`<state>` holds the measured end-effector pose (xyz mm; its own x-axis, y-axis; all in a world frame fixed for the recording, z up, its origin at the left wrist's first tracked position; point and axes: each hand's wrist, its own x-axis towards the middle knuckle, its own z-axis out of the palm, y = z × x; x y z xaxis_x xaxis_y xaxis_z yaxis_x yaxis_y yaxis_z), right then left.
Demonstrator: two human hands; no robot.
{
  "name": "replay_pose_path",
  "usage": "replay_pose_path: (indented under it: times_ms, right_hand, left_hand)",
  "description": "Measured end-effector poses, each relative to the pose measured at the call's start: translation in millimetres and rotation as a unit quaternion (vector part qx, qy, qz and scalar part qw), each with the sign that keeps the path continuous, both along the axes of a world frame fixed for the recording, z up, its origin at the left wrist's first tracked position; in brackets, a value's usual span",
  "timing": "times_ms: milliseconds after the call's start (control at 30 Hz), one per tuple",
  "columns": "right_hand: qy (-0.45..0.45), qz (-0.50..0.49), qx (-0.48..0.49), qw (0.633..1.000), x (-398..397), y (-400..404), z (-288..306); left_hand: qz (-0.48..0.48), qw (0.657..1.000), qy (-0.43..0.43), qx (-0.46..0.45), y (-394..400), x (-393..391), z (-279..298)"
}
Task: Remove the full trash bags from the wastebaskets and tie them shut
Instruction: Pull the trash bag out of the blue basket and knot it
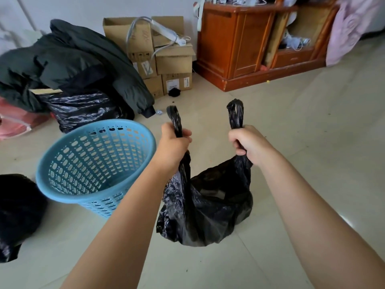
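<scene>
A black trash bag [208, 209] sits on the tiled floor in front of me, its mouth open between its two handles. My left hand [174, 146] grips the left handle, whose loop sticks up above the fist. My right hand [249, 141] grips the right handle the same way. The two hands are held apart at about the same height. A light blue perforated wastebasket [68, 180] stands tilted to the left of the bag, with no bag inside it.
Another black bag [16, 213] lies at the left edge. Behind the basket is a pile of dark jackets [68, 61] over a black bag [83, 109], with cardboard boxes [173, 63] and a wooden cabinet [235, 42] at the back. Bare floor lies to the right.
</scene>
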<state>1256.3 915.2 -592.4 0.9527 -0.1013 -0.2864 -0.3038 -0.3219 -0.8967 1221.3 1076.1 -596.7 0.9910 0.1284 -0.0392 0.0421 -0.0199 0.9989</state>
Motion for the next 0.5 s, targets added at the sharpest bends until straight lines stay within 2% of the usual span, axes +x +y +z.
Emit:
replay_pose_path:
  times_ms: [67, 200, 333, 400, 500]
  right_hand:
    - [0.006, -0.023, -0.024, 0.999, 0, -3, -5]
    - [-0.055, -0.023, -0.007, 0.998, -3, -11, -17]
    - [-0.08, 0.009, 0.006, 0.997, -5, -15, -24]
    - [-0.063, -0.003, 0.021, 0.998, -4, -15, -31]
    - [0.031, 0.021, 0.0, 0.999, -6, -15, -39]
  left_hand:
    - [-0.016, 0.999, -0.003, 0.035, 0, 1, -7]
    - [-0.032, 0.994, -0.016, 0.106, 5, 3, -18]
    - [-0.004, 0.998, -0.039, 0.051, 7, 3, -21]
    - [0.021, 0.997, -0.034, 0.059, 10, 3, -23]
    - [0.015, 0.997, 0.033, 0.062, 14, 5, -28]
